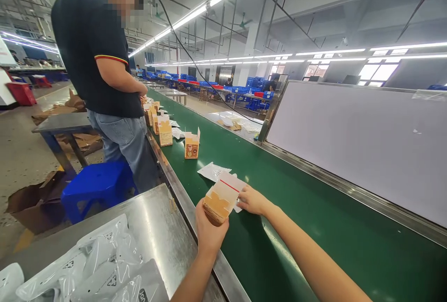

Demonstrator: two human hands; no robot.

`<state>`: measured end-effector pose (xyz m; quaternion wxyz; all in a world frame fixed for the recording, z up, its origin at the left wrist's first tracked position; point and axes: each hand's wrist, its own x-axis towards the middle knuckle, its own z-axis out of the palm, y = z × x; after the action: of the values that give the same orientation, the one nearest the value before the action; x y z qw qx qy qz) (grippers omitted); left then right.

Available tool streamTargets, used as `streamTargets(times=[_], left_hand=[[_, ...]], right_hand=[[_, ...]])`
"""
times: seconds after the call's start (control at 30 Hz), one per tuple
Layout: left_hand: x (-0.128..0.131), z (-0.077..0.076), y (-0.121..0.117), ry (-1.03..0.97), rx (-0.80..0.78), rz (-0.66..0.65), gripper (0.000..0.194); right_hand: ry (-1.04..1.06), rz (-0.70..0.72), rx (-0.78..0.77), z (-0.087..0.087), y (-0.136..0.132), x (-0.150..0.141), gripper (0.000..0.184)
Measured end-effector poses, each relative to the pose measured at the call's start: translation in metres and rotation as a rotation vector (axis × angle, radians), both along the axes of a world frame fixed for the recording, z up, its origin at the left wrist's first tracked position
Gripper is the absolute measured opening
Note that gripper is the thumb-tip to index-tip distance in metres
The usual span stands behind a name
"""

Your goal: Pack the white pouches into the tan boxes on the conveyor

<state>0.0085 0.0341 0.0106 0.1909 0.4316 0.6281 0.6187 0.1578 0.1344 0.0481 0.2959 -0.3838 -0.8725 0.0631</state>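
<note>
An orange-and-white carton (220,202) with a raised white flap and a red stripe is tilted in my left hand (211,229), whose fingers wrap around its lower end. My right hand (253,201) is at the carton's right side, low over the green conveyor belt (289,250). Its fingers are curled, and a whitish piece shows beneath them; the carton partly hides what they grip. Just behind the carton, a clear plastic bag (212,170) lies on the belt. Farther along stands an upright carton (192,146) with open flaps.
Several more cartons (165,130) line the belt's left side, near a standing person (94,50). Plastic-wrapped white packages (104,264) cover part of the metal table (164,232) at lower left. A blue stool (96,185) stands beyond it. A white panel (356,148) borders the belt's right side.
</note>
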Motion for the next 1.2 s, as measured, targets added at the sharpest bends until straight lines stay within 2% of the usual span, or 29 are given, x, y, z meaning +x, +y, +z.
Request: streamTargets(times=[0.1,0.2,0.27,0.37,0.43,0.5,0.53,0.6,0.67,0.73,0.8,0.87,1.0,1.1,1.2], left_hand=[[0.002,0.001,-0.001,0.040,0.003,-0.003,0.065],[0.003,0.001,-0.003,0.066,0.014,-0.002,0.067],[0.004,0.000,-0.004,0.081,0.033,-0.012,0.069],[0.006,-0.002,-0.005,0.136,0.078,-0.031,0.069],[0.008,-0.002,-0.006,0.165,0.111,-0.054,0.070],[0.011,-0.001,-0.008,0.186,0.145,-0.093,0.071],[0.013,-0.001,-0.009,0.200,0.170,-0.113,0.071],[0.016,0.000,-0.011,0.244,0.237,-0.152,0.070],[0.018,0.000,-0.012,0.283,0.296,-0.166,0.070],[0.018,0.000,-0.012,0.307,0.318,-0.165,0.070],[0.017,-0.001,-0.013,0.312,0.318,-0.171,0.070],[0.017,-0.001,-0.014,0.305,0.314,-0.193,0.070],[0.020,0.000,-0.016,0.364,0.350,-0.219,0.071],[0.025,0.001,-0.019,0.492,0.437,-0.244,0.068],[0.030,0.002,-0.024,0.470,0.440,-0.254,0.066]], right_hand=[[0.041,-0.010,-0.042,-0.007,0.006,0.005,0.030],[0.138,-0.101,-0.058,-0.002,0.001,0.028,0.029],[0.260,-0.229,-0.036,0.009,-0.010,0.053,0.028],[0.483,-0.403,0.009,0.040,-0.041,0.089,0.032],[0.648,-0.314,-0.089,0.067,-0.067,0.103,0.042],[0.731,-0.079,-0.285,0.094,-0.090,0.102,0.049],[0.712,0.031,-0.376,0.106,-0.099,0.097,0.047],[0.521,0.136,-0.498,0.122,-0.109,0.081,0.032],[0.258,0.111,-0.540,0.129,-0.111,0.066,0.019],[0.043,0.053,-0.519,0.131,-0.111,0.057,0.022],[-0.090,0.036,-0.426,0.132,-0.112,0.056,0.025],[-0.144,0.055,-0.352,0.135,-0.114,0.059,0.028],[-0.181,0.051,-0.331,0.137,-0.115,0.060,0.033],[-0.304,0.019,-0.180,0.119,-0.116,0.042,0.027],[-0.314,-0.009,0.010,0.090,-0.118,0.022,0.016]])
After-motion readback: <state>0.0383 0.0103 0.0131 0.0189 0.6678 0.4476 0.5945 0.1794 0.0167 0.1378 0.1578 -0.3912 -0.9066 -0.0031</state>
